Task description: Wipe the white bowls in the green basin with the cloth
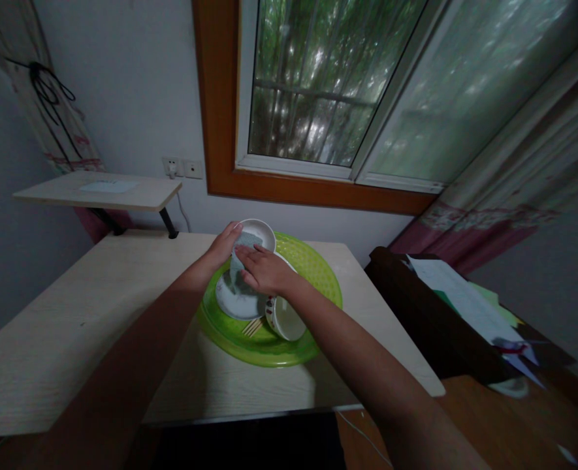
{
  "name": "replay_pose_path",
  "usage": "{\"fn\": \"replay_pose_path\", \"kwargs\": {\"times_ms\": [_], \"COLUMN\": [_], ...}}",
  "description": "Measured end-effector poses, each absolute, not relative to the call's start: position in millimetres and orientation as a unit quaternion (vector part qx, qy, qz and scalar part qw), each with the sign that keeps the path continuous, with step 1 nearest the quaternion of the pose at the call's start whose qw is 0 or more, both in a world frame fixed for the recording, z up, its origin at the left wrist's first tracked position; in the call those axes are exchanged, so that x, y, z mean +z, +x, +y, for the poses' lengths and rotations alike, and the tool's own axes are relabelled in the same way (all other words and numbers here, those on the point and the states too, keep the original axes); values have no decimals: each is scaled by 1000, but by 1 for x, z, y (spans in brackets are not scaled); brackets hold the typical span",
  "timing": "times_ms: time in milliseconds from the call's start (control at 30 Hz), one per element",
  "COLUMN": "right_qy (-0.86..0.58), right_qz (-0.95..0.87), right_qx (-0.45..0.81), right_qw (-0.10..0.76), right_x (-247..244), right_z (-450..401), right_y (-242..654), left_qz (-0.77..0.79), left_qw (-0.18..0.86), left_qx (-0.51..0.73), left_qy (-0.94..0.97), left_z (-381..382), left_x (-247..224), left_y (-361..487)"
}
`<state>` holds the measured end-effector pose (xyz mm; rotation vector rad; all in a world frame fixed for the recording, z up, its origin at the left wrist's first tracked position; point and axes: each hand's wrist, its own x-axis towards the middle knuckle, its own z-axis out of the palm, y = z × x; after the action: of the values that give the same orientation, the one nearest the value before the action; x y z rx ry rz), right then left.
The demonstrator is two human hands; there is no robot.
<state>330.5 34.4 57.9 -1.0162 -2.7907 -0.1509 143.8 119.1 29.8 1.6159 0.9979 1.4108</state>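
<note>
My left hand (225, 243) grips the rim of a white bowl (264, 232), which is tilted above a large green basin (318, 271). A grey-green cloth (238, 271) hangs from the bowl, and my right hand (263, 267) presses it there with fingers stretched out over it. Below them a white plate (234, 305) lies in the basin. Beside it a patterned bowl (287, 318) rests on its side, partly covered by my right wrist. Several wooden chopsticks (253, 327) stick out from under the plate.
The basin stands on a pale wooden table (171, 385). A small raised shelf (97, 189) with a paper on it is at the left. Behind are a wall socket (172, 166) and a window (328, 98). A dark brown box-like piece (416, 313) with papers stands at the right.
</note>
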Motion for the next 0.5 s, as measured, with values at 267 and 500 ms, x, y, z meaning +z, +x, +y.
{"fn": "replay_pose_path", "kwargs": {"times_ms": [267, 500], "right_qy": [-399, -468], "right_qz": [-906, -865], "right_qx": [-104, -154], "right_qw": [99, 91], "right_x": [50, 54], "right_z": [36, 35], "right_y": [325, 322], "left_qz": [380, 386], "left_qw": [394, 406], "left_qx": [529, 532], "left_qy": [648, 635], "left_z": [120, 116], "left_x": [28, 32], "left_y": [144, 145]}}
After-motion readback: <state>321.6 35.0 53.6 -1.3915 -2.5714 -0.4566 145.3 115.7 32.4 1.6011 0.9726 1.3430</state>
